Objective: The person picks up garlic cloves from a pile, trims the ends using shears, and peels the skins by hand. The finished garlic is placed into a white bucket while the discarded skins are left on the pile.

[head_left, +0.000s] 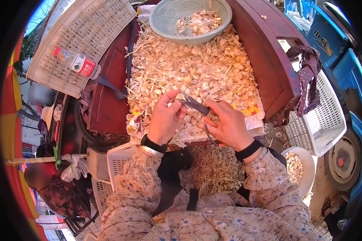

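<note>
My right hand (pixel 229 126) is wrapped round a pair of shears (pixel 195 105) with dark blades and orange-and-black handles. The blades point left, towards my left hand (pixel 165 118). The thumb and fingers of my left hand are pinched at the blade tips, round a small pale piece of garlic, mostly hidden by the fingers. Both hands are above a broad heap of loose garlic (pixel 165 72) with dry stalks and skins, spread on a printed sheet (pixel 253 120). Beyond the heap stands a grey-green plastic colander (pixel 159 22) with some garlic in it.
Dark red wooden panels (pixel 265 52) flank the heap. At upper left a plastic bottle (pixel 78 63) lies on a pale crate (pixel 104 24). To the right are a white basket (pixel 330 108), a bowl of garlic (pixel 307 160) and a blue vehicle (pixel 330 44). Another person (pixel 60 193) is at lower left.
</note>
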Demonstrator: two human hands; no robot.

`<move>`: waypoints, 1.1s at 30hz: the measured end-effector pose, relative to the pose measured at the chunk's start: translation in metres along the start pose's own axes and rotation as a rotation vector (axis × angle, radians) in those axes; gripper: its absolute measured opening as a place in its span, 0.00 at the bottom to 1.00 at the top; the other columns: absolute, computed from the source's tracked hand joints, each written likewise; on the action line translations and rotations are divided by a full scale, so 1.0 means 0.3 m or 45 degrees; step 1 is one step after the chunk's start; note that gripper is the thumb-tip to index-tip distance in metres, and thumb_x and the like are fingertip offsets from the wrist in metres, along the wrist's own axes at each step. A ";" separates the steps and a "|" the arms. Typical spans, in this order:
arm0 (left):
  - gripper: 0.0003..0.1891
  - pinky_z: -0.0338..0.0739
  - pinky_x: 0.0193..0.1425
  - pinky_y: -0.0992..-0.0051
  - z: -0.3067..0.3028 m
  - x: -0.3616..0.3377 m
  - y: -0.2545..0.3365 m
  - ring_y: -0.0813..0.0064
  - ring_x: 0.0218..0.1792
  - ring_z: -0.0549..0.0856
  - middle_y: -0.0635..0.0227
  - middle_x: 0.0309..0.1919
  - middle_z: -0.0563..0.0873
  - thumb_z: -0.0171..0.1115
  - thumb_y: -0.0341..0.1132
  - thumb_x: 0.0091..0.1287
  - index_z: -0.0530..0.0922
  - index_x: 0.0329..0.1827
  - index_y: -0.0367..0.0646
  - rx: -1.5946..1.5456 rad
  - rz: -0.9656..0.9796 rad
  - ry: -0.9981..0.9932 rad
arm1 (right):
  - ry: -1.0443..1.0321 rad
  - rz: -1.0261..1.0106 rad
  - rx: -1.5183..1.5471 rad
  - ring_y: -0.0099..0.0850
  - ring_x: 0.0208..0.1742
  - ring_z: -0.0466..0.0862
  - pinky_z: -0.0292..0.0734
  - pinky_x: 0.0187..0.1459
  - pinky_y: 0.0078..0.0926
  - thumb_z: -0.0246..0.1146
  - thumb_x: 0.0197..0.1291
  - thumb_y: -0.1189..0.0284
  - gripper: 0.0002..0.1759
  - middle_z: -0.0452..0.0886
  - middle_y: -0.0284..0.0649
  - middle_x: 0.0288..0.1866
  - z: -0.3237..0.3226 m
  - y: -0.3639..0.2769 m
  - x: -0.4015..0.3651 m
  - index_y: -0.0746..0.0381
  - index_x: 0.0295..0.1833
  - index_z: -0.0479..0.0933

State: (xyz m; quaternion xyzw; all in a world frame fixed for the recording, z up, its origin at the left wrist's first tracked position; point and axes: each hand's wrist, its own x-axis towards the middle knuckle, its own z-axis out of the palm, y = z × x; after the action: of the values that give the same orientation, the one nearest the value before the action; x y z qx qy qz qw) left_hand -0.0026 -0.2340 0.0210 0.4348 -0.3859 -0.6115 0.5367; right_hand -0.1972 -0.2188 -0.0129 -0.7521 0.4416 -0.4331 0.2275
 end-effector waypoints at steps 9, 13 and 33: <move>0.10 0.66 0.27 0.83 0.010 -0.058 -0.014 0.81 0.26 0.73 0.69 0.30 0.76 0.53 0.25 0.66 0.68 0.49 0.41 0.117 0.134 0.100 | -0.203 0.117 0.326 0.39 0.30 0.80 0.72 0.29 0.34 0.68 0.48 0.59 0.23 0.79 0.42 0.29 0.013 -0.018 -0.014 0.60 0.46 0.74; 0.09 0.64 0.25 0.84 -0.001 -0.115 0.013 0.83 0.23 0.71 0.67 0.30 0.76 0.54 0.27 0.66 0.68 0.48 0.42 0.197 0.184 0.142 | -0.374 0.208 0.522 0.27 0.22 0.74 0.69 0.26 0.25 0.68 0.51 0.61 0.19 0.74 0.38 0.20 -0.006 -0.053 -0.006 0.63 0.43 0.76; 0.10 0.74 0.39 0.83 -0.306 -0.355 0.064 0.83 0.35 0.79 0.70 0.35 0.80 0.59 0.24 0.61 0.77 0.46 0.36 1.443 0.182 0.181 | 0.099 0.710 1.016 0.11 0.14 0.65 0.56 0.16 0.08 0.62 0.59 0.59 0.21 0.78 0.33 0.26 0.013 0.071 -0.016 0.64 0.50 0.73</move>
State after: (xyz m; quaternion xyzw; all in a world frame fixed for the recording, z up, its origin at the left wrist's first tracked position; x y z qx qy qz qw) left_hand 0.0953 -0.1311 0.0217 0.6673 -0.6449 -0.2406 0.2845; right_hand -0.2050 -0.2256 -0.0326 -0.4425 0.4340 -0.5189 0.5887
